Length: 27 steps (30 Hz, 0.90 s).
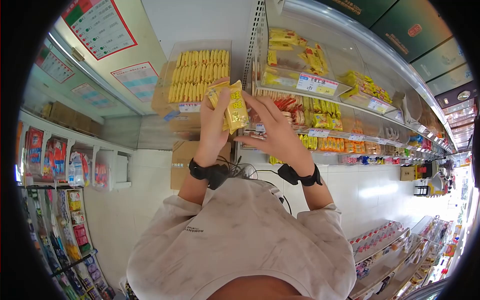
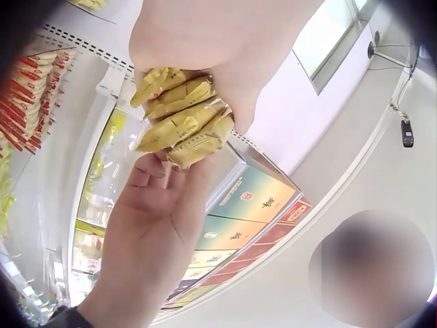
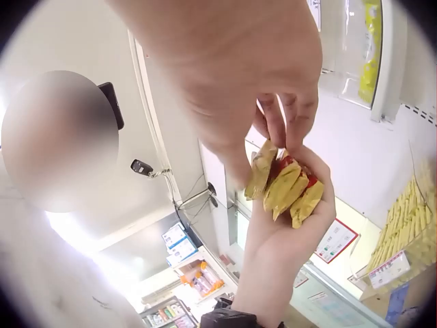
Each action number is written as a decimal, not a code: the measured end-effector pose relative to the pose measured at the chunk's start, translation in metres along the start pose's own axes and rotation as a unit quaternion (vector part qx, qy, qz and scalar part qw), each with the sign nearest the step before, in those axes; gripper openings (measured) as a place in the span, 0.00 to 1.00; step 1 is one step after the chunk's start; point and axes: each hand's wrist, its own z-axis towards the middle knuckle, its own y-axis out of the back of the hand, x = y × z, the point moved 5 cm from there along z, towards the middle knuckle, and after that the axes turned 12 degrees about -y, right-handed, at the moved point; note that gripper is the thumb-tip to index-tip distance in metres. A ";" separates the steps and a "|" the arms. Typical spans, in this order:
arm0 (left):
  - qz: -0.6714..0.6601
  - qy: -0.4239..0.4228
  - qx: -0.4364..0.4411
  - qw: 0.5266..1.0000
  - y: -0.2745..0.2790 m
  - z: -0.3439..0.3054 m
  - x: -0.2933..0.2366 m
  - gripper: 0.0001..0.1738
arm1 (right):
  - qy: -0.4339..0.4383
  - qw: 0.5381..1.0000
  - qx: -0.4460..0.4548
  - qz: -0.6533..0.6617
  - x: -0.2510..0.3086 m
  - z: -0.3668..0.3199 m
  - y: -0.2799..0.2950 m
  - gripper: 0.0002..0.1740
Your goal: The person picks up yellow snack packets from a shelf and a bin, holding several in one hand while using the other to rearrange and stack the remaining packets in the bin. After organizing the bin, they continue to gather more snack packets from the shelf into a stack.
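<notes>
Several yellow-wrapped packets (image 1: 237,111) stand bunched side by side in my left hand (image 1: 214,126), whose fingers and thumb curl round them. My right hand (image 1: 281,138) is at their right side, with its upper fingers against the top edge and its thumb held apart below. In the left wrist view, four-sided gaps are absent and the packets (image 2: 183,128) fan out between the left palm (image 2: 205,41) and the right fingertips. The right wrist view shows the packets (image 3: 285,193) resting in the left hand (image 3: 278,239), the right fingers touching their upper ends.
Behind the hands, a clear bin (image 1: 175,75) holds rows of similar yellow packets. Shelves with price labels (image 1: 316,84) and bagged snacks run to the right. A cardboard box (image 1: 184,175) stands below the bin, and cables hang near the waist. More stocked shelving (image 1: 75,165) stands at left.
</notes>
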 end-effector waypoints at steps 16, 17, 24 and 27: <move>-0.039 -0.026 0.088 0.995 0.011 -0.001 0.015 0.35 | 0.038 0.999 -0.033 -0.018 0.029 0.009 0.052 0.37; -0.037 -0.022 0.066 0.997 0.014 0.000 0.015 0.33 | 0.015 0.999 -0.021 0.020 0.031 0.014 0.066 0.34; 0.006 -0.025 -0.012 1.000 0.010 0.001 0.003 0.25 | -0.091 0.986 0.001 -0.138 -0.045 0.111 0.122 0.22; 0.017 -0.030 -0.038 0.999 0.009 -0.003 0.000 0.23 | -0.155 0.944 0.146 -0.254 -0.088 0.145 0.109 0.26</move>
